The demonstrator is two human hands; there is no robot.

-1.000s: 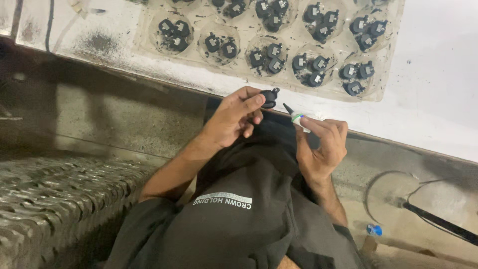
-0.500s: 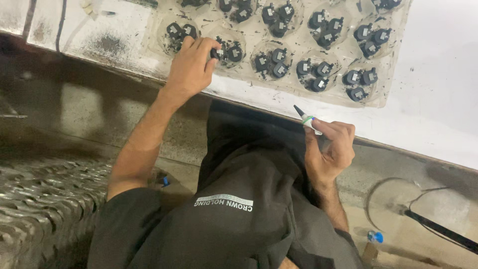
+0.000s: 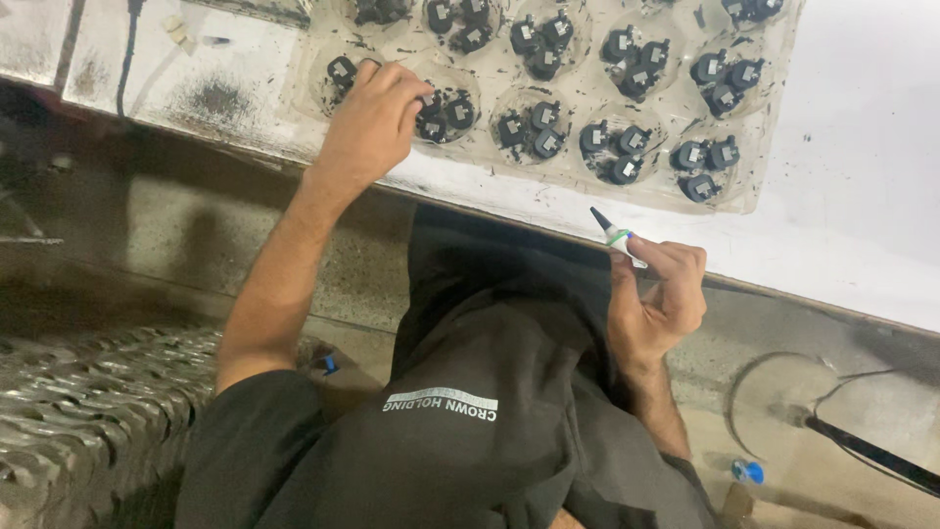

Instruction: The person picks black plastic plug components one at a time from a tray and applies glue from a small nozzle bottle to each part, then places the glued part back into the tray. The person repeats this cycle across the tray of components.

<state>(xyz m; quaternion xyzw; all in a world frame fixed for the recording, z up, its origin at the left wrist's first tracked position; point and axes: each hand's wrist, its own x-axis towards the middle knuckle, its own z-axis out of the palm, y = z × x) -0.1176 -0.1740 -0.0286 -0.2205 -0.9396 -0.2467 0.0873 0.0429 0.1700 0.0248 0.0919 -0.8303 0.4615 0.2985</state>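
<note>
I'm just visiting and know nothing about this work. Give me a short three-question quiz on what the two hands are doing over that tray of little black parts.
1. True or false: the left hand rests on the clear tray of small black parts.
2. What does the right hand hold?
A. a pen-like tool with a dark tip
B. a hammer
C. a black part
3. Fill in: the tray lies on a ___ table.

Key
1. True; its fingers are among the parts in a left-hand pocket.
2. A; the pen-like tool points up toward the tray without touching it.
3. White.
</note>
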